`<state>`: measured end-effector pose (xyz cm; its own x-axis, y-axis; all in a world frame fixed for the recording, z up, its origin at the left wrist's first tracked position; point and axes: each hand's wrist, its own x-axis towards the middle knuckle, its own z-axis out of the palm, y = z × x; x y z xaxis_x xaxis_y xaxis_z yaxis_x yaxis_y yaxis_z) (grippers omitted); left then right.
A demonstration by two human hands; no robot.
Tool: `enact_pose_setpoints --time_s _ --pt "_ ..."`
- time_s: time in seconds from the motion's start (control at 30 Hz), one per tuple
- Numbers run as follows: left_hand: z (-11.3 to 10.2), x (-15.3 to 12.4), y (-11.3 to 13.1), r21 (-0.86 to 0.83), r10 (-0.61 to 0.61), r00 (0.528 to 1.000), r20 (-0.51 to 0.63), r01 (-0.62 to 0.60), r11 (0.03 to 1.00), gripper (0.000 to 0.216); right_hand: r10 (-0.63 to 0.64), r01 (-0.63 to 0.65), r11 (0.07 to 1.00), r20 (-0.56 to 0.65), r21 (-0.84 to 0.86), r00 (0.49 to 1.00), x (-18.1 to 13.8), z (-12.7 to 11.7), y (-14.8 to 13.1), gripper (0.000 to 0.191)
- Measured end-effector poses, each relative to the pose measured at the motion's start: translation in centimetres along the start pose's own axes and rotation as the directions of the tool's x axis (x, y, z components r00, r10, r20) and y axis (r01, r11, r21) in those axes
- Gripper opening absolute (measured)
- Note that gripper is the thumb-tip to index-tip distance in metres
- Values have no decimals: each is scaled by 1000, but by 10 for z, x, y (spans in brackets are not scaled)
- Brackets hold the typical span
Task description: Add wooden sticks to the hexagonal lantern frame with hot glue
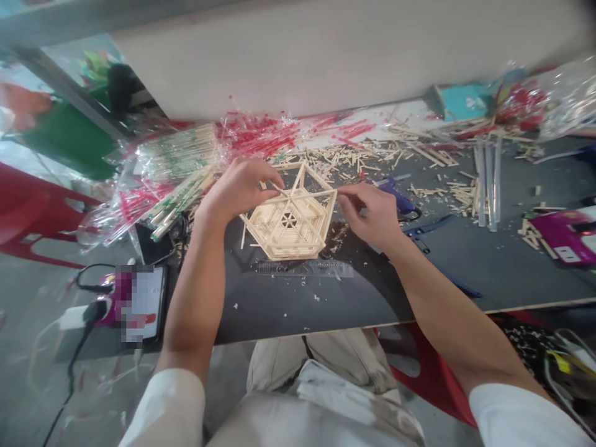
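Observation:
A hexagonal frame (298,233) built from thin wooden sticks lies on the dark table, with stacked layers and spokes meeting at its middle. Across its upper part runs a thin wooden stick (310,197). My left hand (235,189) is over the frame's upper left, thumb and fingers pinched on the stick. At the right corner, my right hand (370,211) pinches the stick's other end between thumb and forefinger. Just below the frame is a clear ruler (305,269). A blue glue gun (400,195) lies behind my right hand, partly hidden by it.
Cut stick pieces (344,155) litter the table's back. Bundled sticks (179,152) and red plastic wrappers (261,133) lie at back left. Clear glue sticks (488,183) and a purple power strip (565,236) are at right. A phone (149,304) lies at the left edge.

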<state>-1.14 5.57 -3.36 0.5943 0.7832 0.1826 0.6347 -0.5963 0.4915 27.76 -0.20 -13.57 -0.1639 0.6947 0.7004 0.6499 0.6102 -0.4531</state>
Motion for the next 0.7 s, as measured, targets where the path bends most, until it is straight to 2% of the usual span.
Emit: enact_pose_setpoints --time_s 0.27,0.4,0.5,0.7 --pt "5 3 -6 7 8 1000 -21 -8 1000 15 -40 41 999 -37 10 999 -1 3 3 23" --pt "6 3 -5 -6 -44 999 -20 44 999 12 -40 42 999 -47 28 998 -1 5 3 21" --pt "5 2 -4 -36 -85 996 -17 84 996 13 -28 29 999 -29 38 999 -1 6 4 20" --pt "1 1 -3 -35 -82 997 6 83 996 16 20 -19 999 -14 39 1000 -2 7 3 21"
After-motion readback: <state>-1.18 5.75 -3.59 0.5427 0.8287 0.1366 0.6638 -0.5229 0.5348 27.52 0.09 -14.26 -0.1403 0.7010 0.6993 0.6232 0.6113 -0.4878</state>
